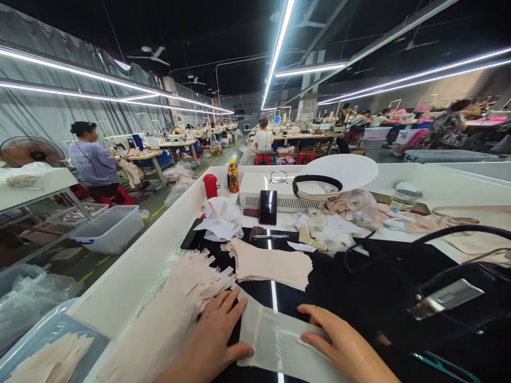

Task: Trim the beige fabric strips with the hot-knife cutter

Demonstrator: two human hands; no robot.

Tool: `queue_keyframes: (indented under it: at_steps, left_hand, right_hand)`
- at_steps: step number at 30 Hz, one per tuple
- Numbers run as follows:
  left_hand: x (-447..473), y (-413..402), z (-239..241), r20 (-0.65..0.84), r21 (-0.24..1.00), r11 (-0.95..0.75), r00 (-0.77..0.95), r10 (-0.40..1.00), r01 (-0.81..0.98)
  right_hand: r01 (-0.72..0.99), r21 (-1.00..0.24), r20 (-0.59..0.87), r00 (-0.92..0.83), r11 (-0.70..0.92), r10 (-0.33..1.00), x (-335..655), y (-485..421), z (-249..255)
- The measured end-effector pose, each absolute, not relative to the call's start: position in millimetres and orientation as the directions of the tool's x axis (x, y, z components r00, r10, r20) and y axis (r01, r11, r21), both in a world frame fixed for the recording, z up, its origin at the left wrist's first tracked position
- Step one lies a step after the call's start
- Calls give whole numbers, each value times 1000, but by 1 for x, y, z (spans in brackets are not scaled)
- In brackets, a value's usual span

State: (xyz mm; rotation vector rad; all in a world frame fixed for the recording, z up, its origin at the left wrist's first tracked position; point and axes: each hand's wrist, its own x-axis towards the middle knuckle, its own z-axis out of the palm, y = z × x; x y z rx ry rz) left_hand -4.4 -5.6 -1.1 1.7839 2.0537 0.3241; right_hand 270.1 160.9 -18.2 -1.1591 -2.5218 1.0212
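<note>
A translucent whitish strip lies flat across the black work surface, with a narrow pale band crossing it near its left end. My left hand is open at that end, thumb touching the strip and fingers spread toward pale beige fabric pieces. On the strip's right part rests my right hand, its thumb and fingers apart. A small pale piece shows by the right thumb. Beyond both hands sits a stack of beige fabric pieces. More beige pieces are layered left of my left hand.
A phone leans against a white box. A pen and scraps lie behind the stack. At right are a black device with a metal plate and teal tweezers. Co-workers sit farther off.
</note>
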Motion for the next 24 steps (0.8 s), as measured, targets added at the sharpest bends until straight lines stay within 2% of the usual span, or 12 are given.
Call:
queue_keyframes:
  at_steps: [3,9,14,17,21,22,24]
  left_hand:
    - [-6,1,1,-128,404,184,-144,981,896]
    - [-4,26,2,16,329,142,-156,988,934]
    - [-4,34,3,58,327,160,-188,980,932]
    - [-7,31,11,48,461,142,-185,982,876]
    - [-22,37,32,-57,814,177,-227,972,554]
    - [-28,42,37,-77,870,180,-233,969,458]
    - [-43,57,43,-76,904,170,-244,967,393]
  right_hand:
    - [596,-650,-98,-680,471,726,270,164,-17]
    - [571,-676,-107,-702,466,704,267,168,-18]
    - [548,-675,-84,-722,494,687,268,171,-20]
    - [558,-649,-61,-716,517,696,267,175,-21]
    - [482,-684,62,-709,548,702,263,185,-22]
    - [459,-697,95,-703,551,704,260,188,-21]
    - [430,-715,153,-673,552,723,254,195,-18]
